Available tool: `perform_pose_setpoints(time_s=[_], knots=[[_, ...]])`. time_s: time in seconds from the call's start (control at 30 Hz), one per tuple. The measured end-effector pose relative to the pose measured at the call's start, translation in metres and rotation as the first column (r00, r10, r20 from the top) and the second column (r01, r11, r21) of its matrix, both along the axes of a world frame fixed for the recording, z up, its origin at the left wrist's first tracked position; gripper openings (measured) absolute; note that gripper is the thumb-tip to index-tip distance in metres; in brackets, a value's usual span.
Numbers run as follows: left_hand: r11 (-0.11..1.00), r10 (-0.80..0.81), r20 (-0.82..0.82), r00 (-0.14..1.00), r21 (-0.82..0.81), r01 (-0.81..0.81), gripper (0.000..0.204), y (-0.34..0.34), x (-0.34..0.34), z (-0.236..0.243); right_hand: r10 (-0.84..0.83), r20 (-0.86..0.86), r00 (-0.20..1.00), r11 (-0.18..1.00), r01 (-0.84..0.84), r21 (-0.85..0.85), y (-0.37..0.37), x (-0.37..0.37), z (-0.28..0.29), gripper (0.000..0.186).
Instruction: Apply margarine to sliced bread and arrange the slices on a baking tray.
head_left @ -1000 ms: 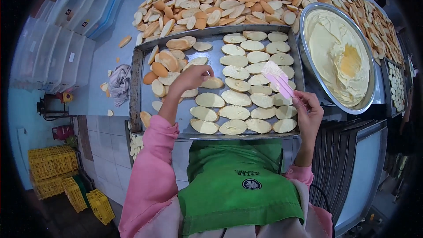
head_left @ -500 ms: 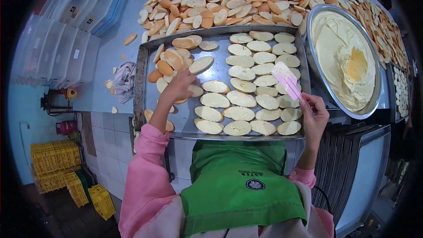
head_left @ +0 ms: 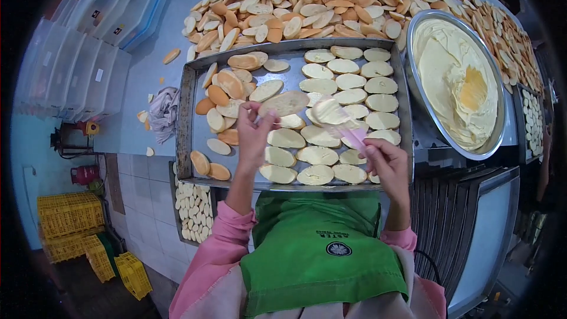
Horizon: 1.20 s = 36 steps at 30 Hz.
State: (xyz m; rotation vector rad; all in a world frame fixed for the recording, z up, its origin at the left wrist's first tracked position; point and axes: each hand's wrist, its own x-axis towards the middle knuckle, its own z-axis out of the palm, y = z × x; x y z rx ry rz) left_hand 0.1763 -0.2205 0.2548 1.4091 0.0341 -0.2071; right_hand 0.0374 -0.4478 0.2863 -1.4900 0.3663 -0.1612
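Over a metal baking tray (head_left: 184, 118), my left hand (head_left: 253, 133) is closed on an oval bread slice (head_left: 284, 103), gripped at its left end. My right hand (head_left: 387, 165) grips a pink spatula (head_left: 353, 136) whose blade carries pale cream and lies close to the slice's right side. Rows of cream-topped slices (head_left: 319, 156) fill the tray's middle and right. On its left side rest loose, overlapping slices (head_left: 230, 82), several showing brown crust. To the right stands a steel bowl (head_left: 412, 77) of pale cream with a yellower patch.
A large heap of bread slices (head_left: 319, 0) spreads behind the tray. Left of the tray lies a crumpled cloth (head_left: 163, 115), with clear plastic bins (head_left: 88, 71) beyond. Lower down are yellow crates (head_left: 69, 215) and another tray of slices (head_left: 194, 210). Upright trays (head_left: 449, 218) stand below right.
My left hand has lifted a bread slice from the loose pile and moved right. My right hand has brought the spatula left, its blade now loaded with cream near that slice.
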Motion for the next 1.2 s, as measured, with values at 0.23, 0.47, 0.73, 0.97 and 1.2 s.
perform_pose_setpoints(time_s=[0.23,0.47,0.73,0.97,1.2], knots=[[0.819,-0.36,-0.13,0.924,-0.519,0.246,0.026,-0.027,-0.029,0.024,0.055,-0.083,0.995,0.998,-0.056,-0.014,0.006,0.004,-0.01,0.016],[0.656,-0.564,-0.132,0.815,-0.671,0.345,0.025,-0.018,-0.011,-0.01,0.11,-0.151,0.982,0.983,-0.13,-0.131,-0.008,0.001,-0.001,0.015],[0.735,-0.589,-0.188,0.786,-0.529,0.424,0.068,-0.031,-0.017,0.022,0.047,0.162,0.986,0.996,-0.033,-0.086,0.002,0.008,-0.021,0.017],[0.682,-0.573,-0.195,0.796,-0.652,0.331,0.076,-0.029,-0.02,0.012,0.062,0.276,0.959,0.98,-0.006,-0.198,0.013,0.011,-0.019,0.018],[0.737,-0.514,-0.095,0.852,-0.557,0.383,0.078,-0.023,-0.009,0.012,-0.047,0.261,0.964,0.777,0.2,-0.597,-0.012,0.008,-0.009,0.022]])
